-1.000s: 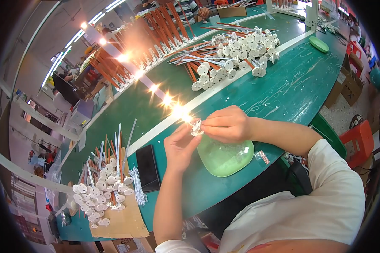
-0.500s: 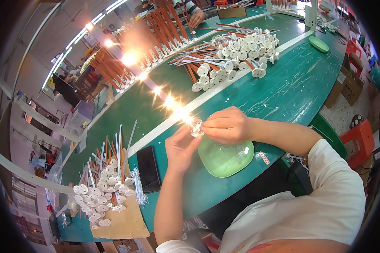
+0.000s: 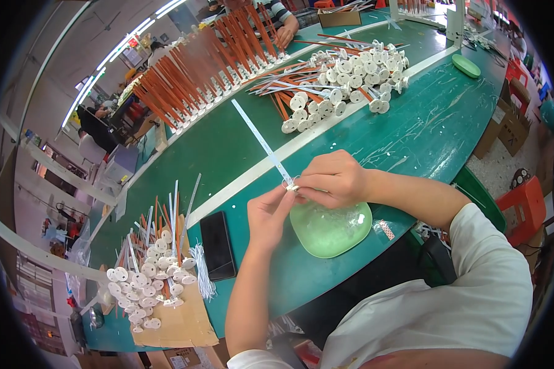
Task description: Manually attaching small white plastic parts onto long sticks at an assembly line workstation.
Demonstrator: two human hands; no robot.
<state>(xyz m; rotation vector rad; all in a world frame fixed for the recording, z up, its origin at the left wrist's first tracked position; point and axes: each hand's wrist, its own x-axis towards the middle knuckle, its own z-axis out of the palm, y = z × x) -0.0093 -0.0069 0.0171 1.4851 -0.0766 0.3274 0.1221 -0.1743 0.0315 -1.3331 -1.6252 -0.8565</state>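
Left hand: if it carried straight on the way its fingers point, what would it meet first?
Probably the right hand: the left hand points up-right at the small white part pinched between them, with the white strip just beyond.

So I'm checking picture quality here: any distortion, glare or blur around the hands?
Head view: strong fisheye bend, the green table edges curve and the corners go black; ceiling strip lights blow out upper left; left hand and right hand on the white strip look sharp and evenly lit.

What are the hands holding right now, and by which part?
Both hands, left hand and right hand, pinch the near end of a thin white strip.
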